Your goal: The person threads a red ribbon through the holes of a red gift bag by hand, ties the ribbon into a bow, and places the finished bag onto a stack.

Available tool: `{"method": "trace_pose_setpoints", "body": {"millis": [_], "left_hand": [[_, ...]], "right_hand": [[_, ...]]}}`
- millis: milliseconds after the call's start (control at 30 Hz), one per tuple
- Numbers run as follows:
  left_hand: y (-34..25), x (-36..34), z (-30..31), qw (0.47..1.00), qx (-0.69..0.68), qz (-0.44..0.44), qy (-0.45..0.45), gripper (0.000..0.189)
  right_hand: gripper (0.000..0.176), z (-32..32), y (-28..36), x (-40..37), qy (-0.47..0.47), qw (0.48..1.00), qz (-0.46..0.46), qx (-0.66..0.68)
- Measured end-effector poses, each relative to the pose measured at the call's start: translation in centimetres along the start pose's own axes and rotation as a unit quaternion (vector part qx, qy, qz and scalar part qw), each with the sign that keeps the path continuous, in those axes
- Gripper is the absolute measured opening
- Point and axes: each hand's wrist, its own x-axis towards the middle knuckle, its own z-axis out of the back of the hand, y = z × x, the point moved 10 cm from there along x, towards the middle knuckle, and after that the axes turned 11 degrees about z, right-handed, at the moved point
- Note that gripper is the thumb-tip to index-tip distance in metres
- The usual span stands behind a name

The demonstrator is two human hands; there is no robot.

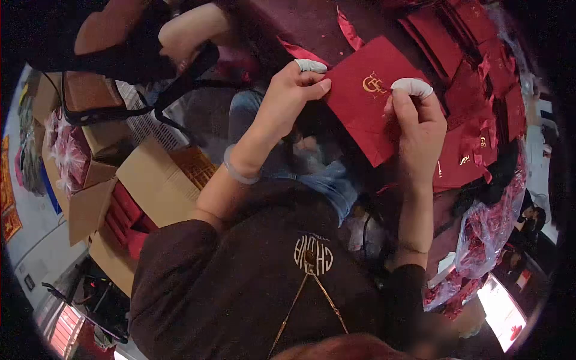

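A flat dark red gift bag (pixel 360 111) with a gold emblem is tilted in front of me over the table. My left hand (pixel 288 96), with a white finger cot on one finger, pinches its left corner between thumb and finger. In front of the bag's right part is my right hand (pixel 423 123), its fingers drawn together beside the emblem, also with a white cot. What sits between those right fingertips, if anything, is hidden. Red ribbon (pixel 349 29) lies beyond the bag's top.
Stacked red bags (pixel 441 45) with ribbons and gold print cover the table's right side. Clear plastic (pixel 486 234) wraps more red pieces there. At left stands an open cardboard box (pixel 159 183) with red items. Another person's arm (pixel 195 30) is at upper left, near a black bag (pixel 99 93).
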Motion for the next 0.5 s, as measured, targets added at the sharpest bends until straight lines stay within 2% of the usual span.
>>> {"method": "trace_pose_setpoints", "body": {"millis": [200,300,400,500], "left_hand": [[0.2,0.0,-0.1,1.000,-0.016,0.001,0.003,0.024],[0.0,-0.4,-0.4,1.000,0.018,-0.017,-0.007,0.025],[-0.1,-0.6,-0.8,0.997,0.059,-0.051,-0.019,0.027],[-0.1,-0.6,-0.9,0.990,0.098,-0.090,-0.041,0.027]], "right_hand": [[0.010,-0.5,0.3,1.0,0.017,0.992,0.039,-0.117],[0.012,-2.1,0.4,1.4,0.084,0.963,0.124,-0.222],[0.015,-2.6,-1.3,1.4,0.119,0.946,0.074,-0.291],[0.018,-2.2,-2.9,1.4,0.118,0.953,0.050,-0.275]]}}
